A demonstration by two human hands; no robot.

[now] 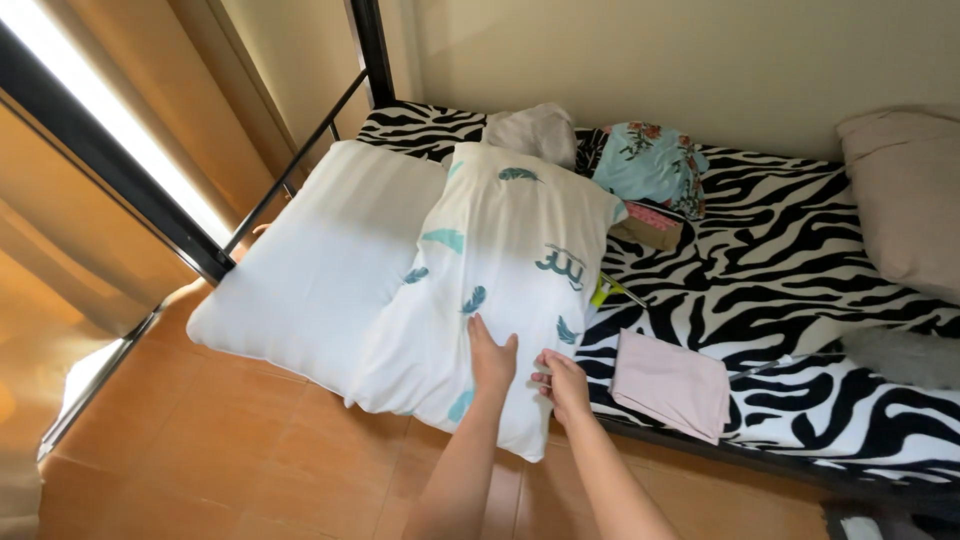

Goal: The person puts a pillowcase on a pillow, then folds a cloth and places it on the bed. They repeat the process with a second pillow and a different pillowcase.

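A white pillow with teal feather prints [500, 250] lies on the bed, partly over a plain white pillow [320, 250]. My left hand [492, 357] rests flat on the near end of the feather pillow, fingers together and pointing away from me. My right hand [562, 380] pinches the pillowcase's near right corner, at the mattress edge. The bed carries a black and white zebra-striped sheet [790, 260].
A folded pale pink cloth [672, 382] lies right of my hands. Farther back sit a floral teal cloth [648, 160], a small brown pouch [648, 226] and a beige cloth [535, 128]. A beige pillow [905, 190] lies far right. Orange floor tiles [250, 450] and a black bed post [372, 50] border the bed.
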